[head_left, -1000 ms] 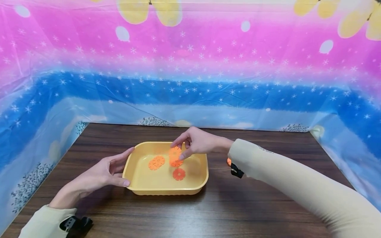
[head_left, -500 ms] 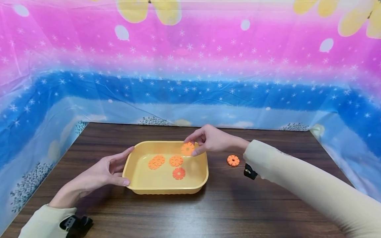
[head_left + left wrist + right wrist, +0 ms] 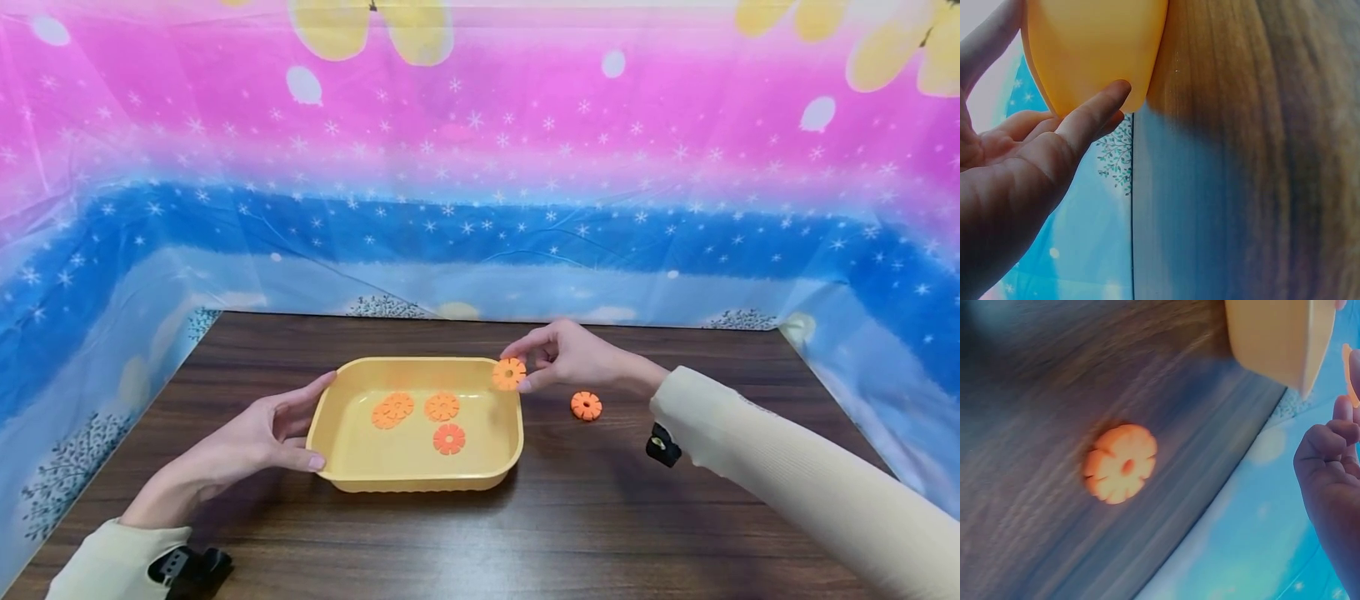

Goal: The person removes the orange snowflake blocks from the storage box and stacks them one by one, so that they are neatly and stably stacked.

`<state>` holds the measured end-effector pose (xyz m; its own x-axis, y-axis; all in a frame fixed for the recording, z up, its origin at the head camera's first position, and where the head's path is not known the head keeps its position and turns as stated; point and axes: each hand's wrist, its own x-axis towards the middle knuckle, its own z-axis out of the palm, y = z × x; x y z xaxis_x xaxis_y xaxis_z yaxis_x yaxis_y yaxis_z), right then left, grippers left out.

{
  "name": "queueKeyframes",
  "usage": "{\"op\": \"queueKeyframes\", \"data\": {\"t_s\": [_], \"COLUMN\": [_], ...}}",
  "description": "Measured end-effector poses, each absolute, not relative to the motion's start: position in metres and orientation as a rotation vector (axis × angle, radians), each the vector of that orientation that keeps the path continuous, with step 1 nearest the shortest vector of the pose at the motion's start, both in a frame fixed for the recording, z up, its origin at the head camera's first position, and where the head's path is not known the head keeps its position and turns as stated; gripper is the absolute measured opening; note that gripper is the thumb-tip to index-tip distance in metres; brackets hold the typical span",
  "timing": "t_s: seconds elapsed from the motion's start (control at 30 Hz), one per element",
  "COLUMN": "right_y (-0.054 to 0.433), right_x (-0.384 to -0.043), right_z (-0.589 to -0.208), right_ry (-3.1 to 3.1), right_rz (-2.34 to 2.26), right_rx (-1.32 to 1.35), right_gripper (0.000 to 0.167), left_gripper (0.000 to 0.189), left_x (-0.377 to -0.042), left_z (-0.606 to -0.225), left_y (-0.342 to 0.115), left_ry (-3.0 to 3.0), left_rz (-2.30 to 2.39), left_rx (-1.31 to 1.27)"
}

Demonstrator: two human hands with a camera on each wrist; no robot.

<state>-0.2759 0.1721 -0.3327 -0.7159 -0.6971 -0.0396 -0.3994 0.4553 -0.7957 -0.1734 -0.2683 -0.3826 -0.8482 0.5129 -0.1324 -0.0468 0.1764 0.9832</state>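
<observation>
My left hand (image 3: 258,433) lies against the left end of a yellow plastic tub (image 3: 416,483). Its thumb is at the front corner of the rim, and straight fingers touch the outer wall (image 3: 1094,56) in the left wrist view. Between thumb and fingers, my right hand (image 3: 573,357) pinches an orange notched disc (image 3: 519,377), a flower-shaped interlocking piece, which overlaps the tub's back right corner. Inside the tub lie two overlapping orange discs (image 3: 400,406), more orange ones (image 3: 442,407) behind, and a redder disc (image 3: 449,439) in front.
Right of the tub, a thick orange notched piece (image 3: 587,406), which looks like stacked discs (image 3: 1121,464), lies on the dark wood table (image 3: 585,525). A pink and blue patterned cloth (image 3: 480,225) stands round the table's back and sides.
My right hand has moved right with the pinched disc, from over the tub's middle to its right rim. The orange piece on the table came into full view. My left hand stays put.
</observation>
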Motion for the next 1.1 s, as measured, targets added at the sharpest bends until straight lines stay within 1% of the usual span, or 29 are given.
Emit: {"op": "queueKeyframes", "data": {"t_s": [0.43,0.8,1.1], "right_y": [0.218,0.257,0.279], "right_x": [-0.271,-0.266,-0.262], "right_z": [-0.36,-0.385,-0.398], "right_ry": [2.426,2.507,2.574], "right_rz": [-1.2,-1.221,-1.202], "right_rx": [-0.757,-0.657,-0.605], "right_gripper": [0.045,0.045,0.045], "left_gripper": [0.111,0.112,0.109], "left_x": [-0.174,-0.173,-0.173], "left_z": [-0.382,-0.381,-0.381], "left_y": [-0.268,-0.268,-0.269], "left_ry": [2.021,2.006,1.982], "left_rz": [1.715,1.721,1.739], "left_rx": [0.45,0.438,0.488]}}
